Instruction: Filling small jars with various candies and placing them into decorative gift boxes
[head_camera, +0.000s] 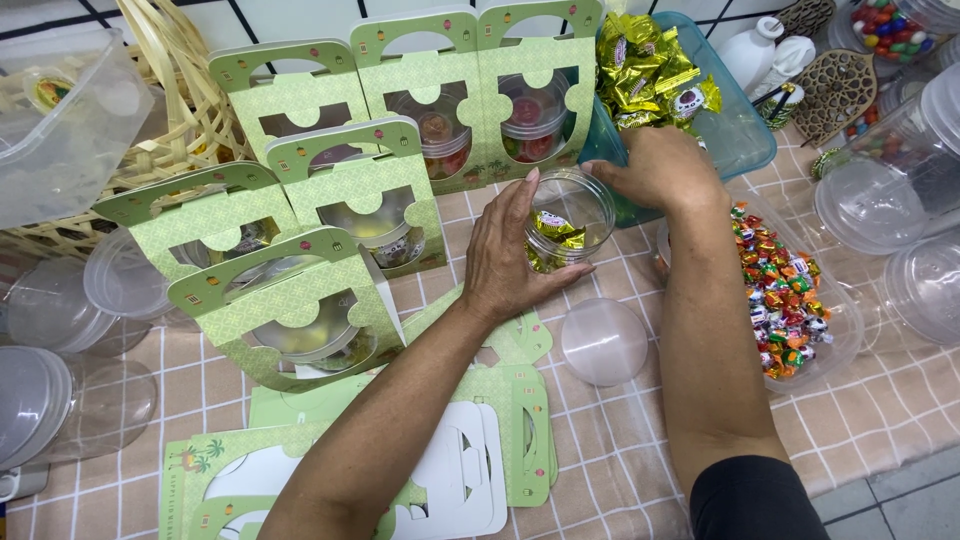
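While green window cartons (300, 310) crowd the left, both hands, left hand (508, 262) and right hand (655, 168), cup a clear tub (568, 222) of gold-wrapped sweets (556, 232).

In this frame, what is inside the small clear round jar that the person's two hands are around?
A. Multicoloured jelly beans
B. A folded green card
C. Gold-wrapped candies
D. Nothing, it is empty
C: the small clear jar, held between the left hand and right hand, shows a few gold-wrapped candies at its bottom, like those heaped in the blue tub behind it.
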